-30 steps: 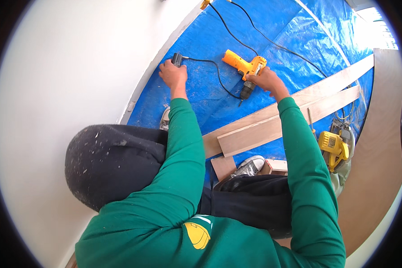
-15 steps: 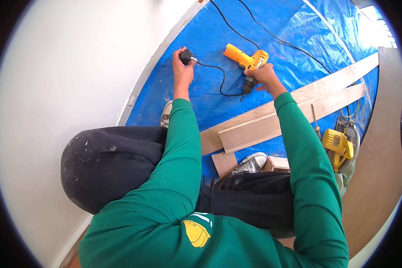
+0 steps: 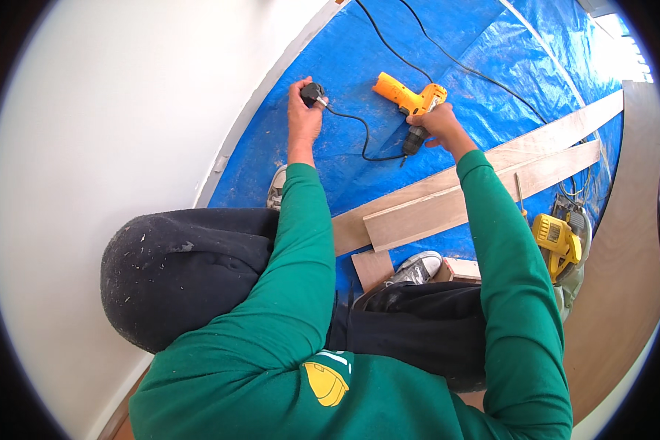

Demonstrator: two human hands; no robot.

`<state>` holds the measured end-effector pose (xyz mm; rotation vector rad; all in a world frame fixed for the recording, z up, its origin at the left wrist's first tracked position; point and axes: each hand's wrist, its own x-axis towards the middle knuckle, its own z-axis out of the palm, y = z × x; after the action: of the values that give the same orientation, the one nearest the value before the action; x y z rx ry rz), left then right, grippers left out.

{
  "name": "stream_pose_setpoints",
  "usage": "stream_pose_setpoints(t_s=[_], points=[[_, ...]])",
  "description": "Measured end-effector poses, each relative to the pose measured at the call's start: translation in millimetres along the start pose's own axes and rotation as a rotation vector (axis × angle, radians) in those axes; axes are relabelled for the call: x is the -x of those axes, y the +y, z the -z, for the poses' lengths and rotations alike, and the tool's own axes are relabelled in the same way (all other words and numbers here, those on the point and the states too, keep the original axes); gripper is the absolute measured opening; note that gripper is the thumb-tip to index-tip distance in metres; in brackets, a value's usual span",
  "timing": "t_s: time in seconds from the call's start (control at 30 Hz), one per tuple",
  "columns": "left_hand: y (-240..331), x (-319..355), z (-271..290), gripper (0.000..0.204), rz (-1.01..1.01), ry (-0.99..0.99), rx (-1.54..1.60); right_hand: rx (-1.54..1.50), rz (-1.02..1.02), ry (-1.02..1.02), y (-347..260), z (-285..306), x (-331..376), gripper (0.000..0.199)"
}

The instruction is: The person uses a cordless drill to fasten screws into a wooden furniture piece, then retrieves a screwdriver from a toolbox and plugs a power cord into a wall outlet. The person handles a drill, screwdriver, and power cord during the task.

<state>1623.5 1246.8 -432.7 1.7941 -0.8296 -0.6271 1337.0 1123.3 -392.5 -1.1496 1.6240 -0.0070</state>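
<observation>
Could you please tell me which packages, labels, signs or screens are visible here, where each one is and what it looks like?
No packages, signs or screens are in view.
Badge: on the back of the person's green top, low in the picture; shield-like, yellow with a white band above.
Plate on the yellow saw: on the saw's housing at the right edge, beside the boards; small dark rectangle, too small to make out.

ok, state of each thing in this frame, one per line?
left hand: closed on the black plug, held near the wall
right hand: gripping the orange drill, bit end toward the tarp
black cord: slack, looped on the blue tarp
two long boards: flat, side by side
yellow circular saw: resting on the floor, untouched
</observation>
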Motion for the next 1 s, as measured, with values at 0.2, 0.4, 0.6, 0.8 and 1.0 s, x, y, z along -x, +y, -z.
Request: stream_pose_setpoints(t_s=[0.2,0.4,0.6,0.8,1.0], points=[[2.9,-1.4,0.5,0.053,0.035,0.023,-0.029,-0.026,-0.005,-0.017,0.9,-0.8,-2.6,0.107],[5.8,-2.8,2.4,0.055,0.066,0.012,-0.029,-0.014,-0.009,-0.013,0.9,0.0,-0.9,0.105],[-2.1,0.4,-7.6,0.054,-0.034,0.317,-0.12,0.001,0.039,-0.002,-0.2,-2.7,6.9,0.102],[-7.4,-1.8,0.0,0.062,0.028,0.444,-0.266,0.011,0.179,0.061,-22.9,-28.3,10.4,0.094],[-4.0,-2.1,12.4,0.08,0.122,0.405,-0.234,0.009,0.309,0.078,-44.4,-65.4,-11.2,0.079]])
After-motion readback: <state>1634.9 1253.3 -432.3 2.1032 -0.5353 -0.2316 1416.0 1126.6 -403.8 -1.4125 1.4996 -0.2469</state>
